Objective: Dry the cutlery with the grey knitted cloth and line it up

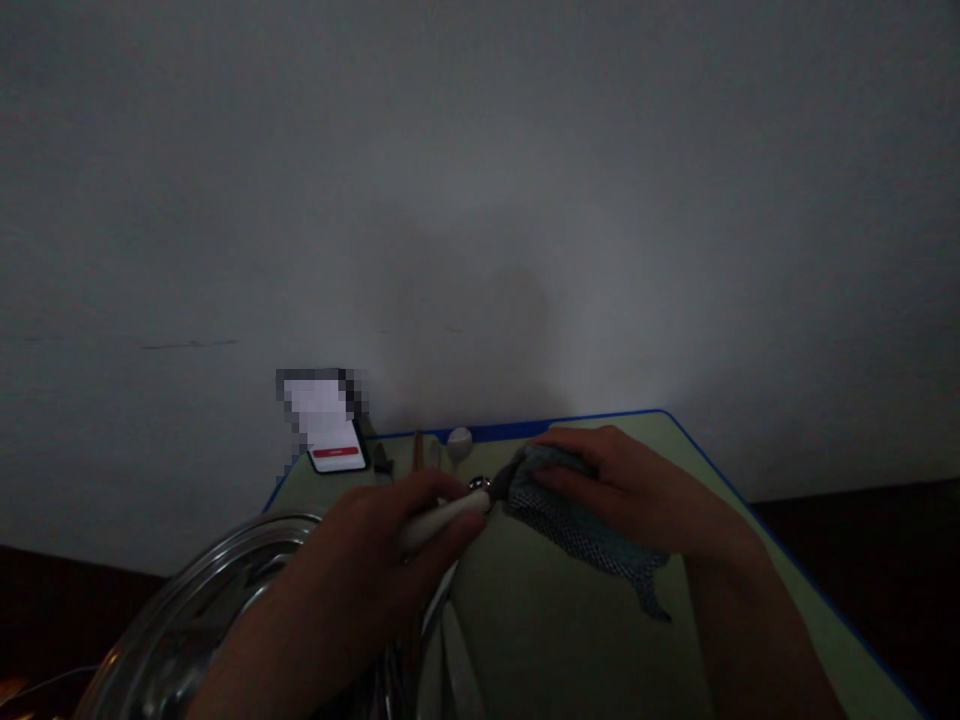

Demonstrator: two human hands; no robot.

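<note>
My left hand (390, 535) grips the white handle (442, 520) of a utensil that points to the right. The utensil's dark metal end runs into a grey-green checked cloth (577, 530), so its shape is hidden. Closed around that cloth, my right hand (622, 485) pinches it over the metal end, and a loose corner hangs below. Just behind the hands lie a spoon with a rounded pale bowl (459, 443) and a small shiny metal piece (479, 483). More utensils with pale handles (457, 660) lie below my left hand, partly covered by it.
A shiny metal basin (187, 600) stands at the left, partly behind my left forearm. A phone (335, 440) with a lit screen leans against the wall (480, 200) at the back left. The light green table (570, 640) has a blue edge. The room is dim.
</note>
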